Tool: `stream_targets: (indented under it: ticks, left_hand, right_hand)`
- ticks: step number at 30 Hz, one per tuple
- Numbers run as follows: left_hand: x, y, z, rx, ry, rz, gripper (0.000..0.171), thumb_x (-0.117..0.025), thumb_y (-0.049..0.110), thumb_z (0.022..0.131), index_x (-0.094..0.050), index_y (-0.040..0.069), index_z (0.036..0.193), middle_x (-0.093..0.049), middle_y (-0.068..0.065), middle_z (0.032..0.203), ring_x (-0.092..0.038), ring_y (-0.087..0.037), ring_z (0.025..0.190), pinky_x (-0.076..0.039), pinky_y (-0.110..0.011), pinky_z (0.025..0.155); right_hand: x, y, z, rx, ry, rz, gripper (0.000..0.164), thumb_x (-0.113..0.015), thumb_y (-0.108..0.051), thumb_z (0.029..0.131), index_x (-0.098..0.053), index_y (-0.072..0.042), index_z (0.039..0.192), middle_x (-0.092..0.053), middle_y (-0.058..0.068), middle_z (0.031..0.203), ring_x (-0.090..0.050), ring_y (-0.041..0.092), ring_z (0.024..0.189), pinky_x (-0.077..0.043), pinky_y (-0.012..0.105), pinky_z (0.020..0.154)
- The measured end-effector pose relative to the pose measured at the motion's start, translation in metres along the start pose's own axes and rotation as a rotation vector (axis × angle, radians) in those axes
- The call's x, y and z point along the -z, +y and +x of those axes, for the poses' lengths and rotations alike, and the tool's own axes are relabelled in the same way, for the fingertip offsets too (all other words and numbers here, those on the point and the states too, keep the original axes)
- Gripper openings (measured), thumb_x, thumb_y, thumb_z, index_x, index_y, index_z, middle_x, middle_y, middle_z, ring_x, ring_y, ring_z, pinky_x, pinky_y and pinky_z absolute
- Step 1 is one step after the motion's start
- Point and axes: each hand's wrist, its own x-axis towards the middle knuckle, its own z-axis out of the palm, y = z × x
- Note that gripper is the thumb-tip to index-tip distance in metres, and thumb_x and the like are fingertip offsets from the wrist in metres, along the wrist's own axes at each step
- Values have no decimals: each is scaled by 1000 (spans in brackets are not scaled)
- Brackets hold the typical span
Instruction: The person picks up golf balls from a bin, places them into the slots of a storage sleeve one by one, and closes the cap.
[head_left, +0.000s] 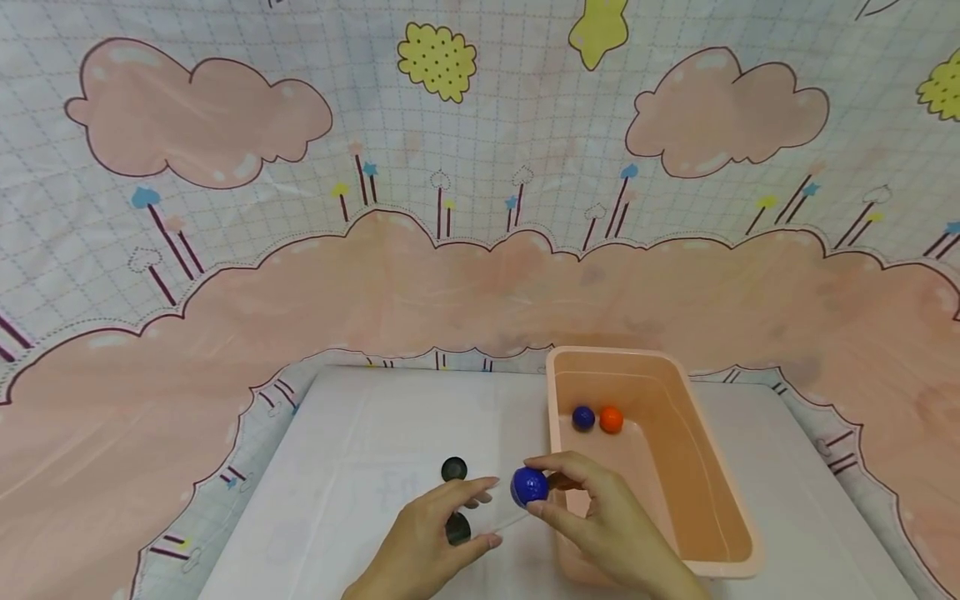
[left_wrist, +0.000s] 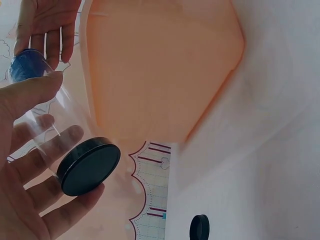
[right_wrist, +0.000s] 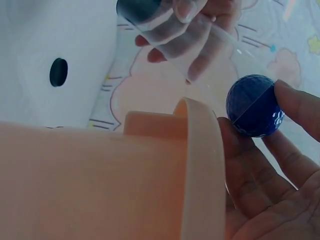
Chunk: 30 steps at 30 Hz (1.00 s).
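My left hand (head_left: 423,533) holds a clear plastic tube (left_wrist: 70,112) with a black cap (left_wrist: 90,167) on its near end. Between the thumb and fingertips of my right hand (head_left: 607,521) is a blue golf ball (head_left: 529,487), its dimples plain in the right wrist view. The ball sits at the tube's far end, partly within its rim; the rim's edge crosses the ball in the right wrist view. In the head view the tube is barely visible between my hands. A loose black lid (head_left: 453,469) lies on the white table just beyond my left hand.
A peach plastic basin (head_left: 675,450) stands to the right, its left rim beside my right hand. Inside are a blue ball (head_left: 582,418) and an orange ball (head_left: 611,419), side by side near the back left. A patterned cloth (head_left: 480,292) hangs behind the white table (head_left: 360,433).
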Motion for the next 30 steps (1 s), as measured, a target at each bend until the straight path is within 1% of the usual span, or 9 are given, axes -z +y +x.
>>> stream_targets:
  ticks: [2,5,10,13,16,19,22,28,30]
  left_hand:
    - [1,1,0,36,-31,-15,57,-63,62,83,-47,45,135,-64,21,111,-61,-6,105,-55,-38,87]
    - [1,2,1,61,-47,-24,57,-62,63,83,-48,45,135,-65,20,111,-61,-6,104,-56,-39,87]
    - [2,3,1,52,-37,-18,58,-62,63,82,-49,44,135,-65,20,111,-62,-7,105,-56,-39,87]
    - [2,3,1,55,-41,-22,58,-60,65,82,-49,44,135,-65,19,110,-62,-6,101,-57,-34,83]
    - [2,2,1,38,-29,-23,57,-60,66,82,-49,45,134,-65,18,109,-62,-4,97,-56,-27,79]
    - [2,2,1,23,-10,-11,56,-60,65,82,-49,46,133,-65,19,107,-62,-2,96,-56,-26,78]
    - [2,2,1,24,-9,-4,55,-62,63,83,-49,46,133,-65,19,107,-62,-3,96,-56,-28,79]
    - [2,3,2,47,-9,29,56,-61,64,83,-50,43,134,-65,19,109,-62,-6,101,-56,-40,85]
    - [2,2,2,44,-4,33,56,-60,65,83,-50,43,134,-64,20,109,-62,-6,101,-56,-40,85]
  right_hand:
    - [0,1,0,-12,-4,-11,38,-69,-49,84,-60,-41,120,-63,-22,107,-60,9,98,-51,24,90]
    - [-1,2,0,-16,-11,1,38,-69,-48,84,-60,-41,120,-63,-22,107,-60,10,98,-51,24,90]
    - [-2,2,1,16,-13,21,37,-69,-44,85,-60,-39,121,-63,-21,109,-60,8,98,-52,24,90]
    - [-2,3,1,30,-5,-12,37,-68,-45,86,-60,-40,121,-62,-21,107,-59,7,95,-52,23,86]
    - [-2,3,1,37,-1,-33,38,-68,-46,86,-60,-41,122,-62,-21,108,-58,7,93,-52,22,84]
    - [-2,4,2,41,-6,-42,38,-67,-47,86,-60,-42,123,-61,-22,109,-58,6,93,-52,22,84]
    - [-2,4,2,41,-10,-44,38,-66,-47,86,-59,-42,123,-61,-22,108,-57,6,93,-52,22,85]
    - [-2,5,4,46,-31,3,37,-66,-45,87,-59,-42,123,-61,-21,114,-59,7,99,-52,19,89]
    - [-2,5,5,53,-34,10,37,-66,-45,87,-59,-42,123,-61,-20,114,-60,7,99,-52,19,88]
